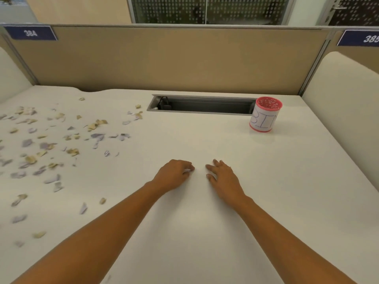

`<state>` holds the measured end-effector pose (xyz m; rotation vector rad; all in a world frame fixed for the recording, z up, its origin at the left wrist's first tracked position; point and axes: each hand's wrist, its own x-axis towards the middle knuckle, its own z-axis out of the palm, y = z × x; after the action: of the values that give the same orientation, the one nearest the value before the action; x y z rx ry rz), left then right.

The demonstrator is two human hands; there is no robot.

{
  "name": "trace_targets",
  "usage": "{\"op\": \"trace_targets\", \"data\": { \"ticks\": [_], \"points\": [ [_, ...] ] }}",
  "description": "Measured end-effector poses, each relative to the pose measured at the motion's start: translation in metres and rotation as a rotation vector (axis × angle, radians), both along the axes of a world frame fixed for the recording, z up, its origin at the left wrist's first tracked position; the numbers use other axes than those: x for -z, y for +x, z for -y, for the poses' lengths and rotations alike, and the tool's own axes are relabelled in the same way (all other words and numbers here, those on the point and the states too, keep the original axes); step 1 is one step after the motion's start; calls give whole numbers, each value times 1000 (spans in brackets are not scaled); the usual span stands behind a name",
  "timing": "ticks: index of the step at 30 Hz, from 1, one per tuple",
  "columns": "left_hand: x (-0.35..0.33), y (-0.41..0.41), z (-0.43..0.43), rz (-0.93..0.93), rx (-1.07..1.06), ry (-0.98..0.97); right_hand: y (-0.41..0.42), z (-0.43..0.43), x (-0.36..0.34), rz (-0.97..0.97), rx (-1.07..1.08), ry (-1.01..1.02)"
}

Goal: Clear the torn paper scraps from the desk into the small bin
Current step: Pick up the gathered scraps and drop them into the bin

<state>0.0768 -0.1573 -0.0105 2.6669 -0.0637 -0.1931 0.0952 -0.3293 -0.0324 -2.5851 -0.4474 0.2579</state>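
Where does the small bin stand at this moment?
In the head view the small bin stands upright far right on the desk, beside the right end of the cable slot.

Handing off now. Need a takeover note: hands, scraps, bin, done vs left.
Left hand: fingers curled on the desk; unclear whether they pinch a scrap.
Right hand: open, resting flat on the desk.
Torn paper scraps: scattered over the desk's left side.
Red mesh bin: upright, far right, beside the cable slot.
Done: cannot tell what is already binned.
Left: gather the many scattered scraps and bin them.
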Motion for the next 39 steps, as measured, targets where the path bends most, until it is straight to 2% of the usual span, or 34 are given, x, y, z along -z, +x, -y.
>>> {"op": "trace_targets", "data": {
  "ticks": [7,16,22,25,33,39],
  "points": [
    [-9,-57,-79,-6,-126,-42,-58,-53,-1,-52,46,125],
    [-5,-126,-164,43,-270,-84,-119,-122,-1,-72,-75,114],
    [0,-158,-197,-9,-196,-109,-143,-152,-6,-99,-226,81],
    [0,-167,-202,-27,-146,-123,-147,-160,-8,-104,-316,-30],
    [6,-192,-204,-31,-82,-148,-178,-145,-6,-109,-305,-43],
    [14,-203,-195,-55,29,-123,-203,-131,-10,-156,-438,-59]
  ]
}}
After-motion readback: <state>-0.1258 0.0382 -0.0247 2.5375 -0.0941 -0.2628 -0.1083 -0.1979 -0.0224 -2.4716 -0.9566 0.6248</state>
